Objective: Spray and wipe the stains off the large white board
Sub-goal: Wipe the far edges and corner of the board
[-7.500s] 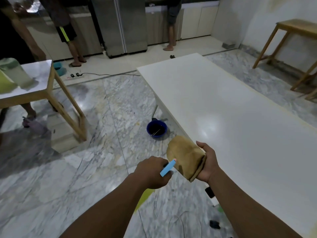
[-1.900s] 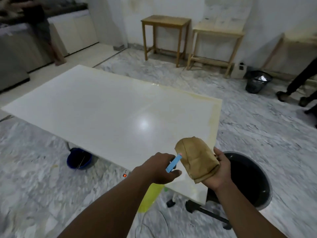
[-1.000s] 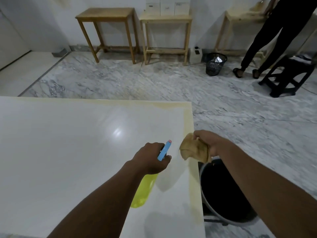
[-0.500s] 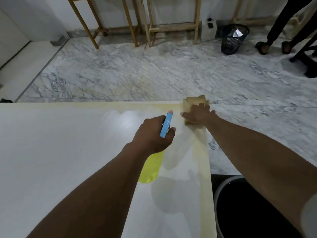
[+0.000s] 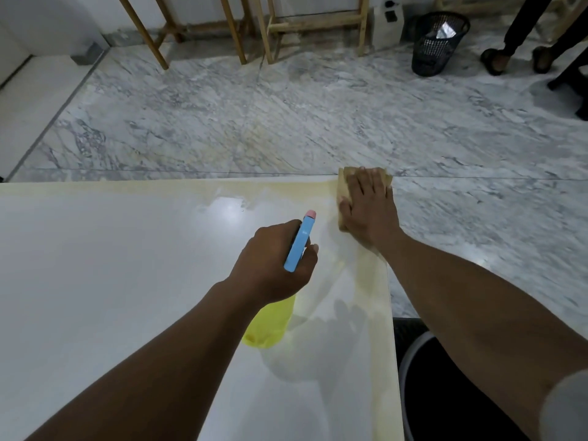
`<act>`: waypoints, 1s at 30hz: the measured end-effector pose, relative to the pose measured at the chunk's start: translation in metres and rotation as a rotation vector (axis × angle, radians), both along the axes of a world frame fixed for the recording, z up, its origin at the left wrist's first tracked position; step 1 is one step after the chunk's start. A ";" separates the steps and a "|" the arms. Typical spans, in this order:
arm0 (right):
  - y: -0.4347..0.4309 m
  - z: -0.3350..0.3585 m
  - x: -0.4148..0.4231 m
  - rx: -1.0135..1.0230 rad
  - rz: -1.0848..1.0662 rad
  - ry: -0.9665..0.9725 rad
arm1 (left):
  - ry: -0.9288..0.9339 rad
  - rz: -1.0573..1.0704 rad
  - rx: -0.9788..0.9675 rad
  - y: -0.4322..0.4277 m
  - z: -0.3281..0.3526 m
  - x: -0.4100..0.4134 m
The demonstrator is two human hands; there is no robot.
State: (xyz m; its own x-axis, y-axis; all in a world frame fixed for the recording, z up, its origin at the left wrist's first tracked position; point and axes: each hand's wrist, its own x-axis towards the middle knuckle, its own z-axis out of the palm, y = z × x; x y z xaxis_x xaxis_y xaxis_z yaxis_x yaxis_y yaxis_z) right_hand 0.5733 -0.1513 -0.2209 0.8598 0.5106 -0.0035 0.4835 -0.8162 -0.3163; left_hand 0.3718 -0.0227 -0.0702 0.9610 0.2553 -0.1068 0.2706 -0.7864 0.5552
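Compared with one second ago, the right hand [image 5: 366,208] has carried the tan folded cloth [image 5: 344,181] from above the right edge of the large white glossy board [image 5: 111,265] to its far right corner and set it down. The fingers are straight and spread, the palm pressing the cloth flat, and nothing is gripped. The left hand [image 5: 273,259] is curled around the neck of the spray bottle [image 5: 270,326], which has a translucent yellow plastic body and a blue trigger head. It holds the bottle above the surface with the nozzle toward the corner.

The board lies flat in front of the person. A yellowish stain band [image 5: 375,281] runs along its far and right edges.

Handling, as judged:
- Board: rigid and smooth, likely slippery once wetted. It needs no lifting.
- Cloth: soft and limp. Keep it under a flat palm so it does not bunch.
- Spray bottle: light and stiff. Grip it at the neck.

A black round bucket [image 5: 445,393] stands just beside the right edge.
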 end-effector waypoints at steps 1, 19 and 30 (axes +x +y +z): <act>-0.003 -0.001 -0.006 0.007 -0.006 -0.002 | 0.002 -0.003 -0.007 -0.003 0.001 -0.004; -0.093 -0.005 -0.233 -0.008 -0.016 0.078 | 0.021 -0.069 -0.007 -0.054 0.009 -0.153; -0.177 -0.011 -0.455 -0.020 -0.048 0.027 | 0.010 -0.157 -0.034 -0.110 0.011 -0.342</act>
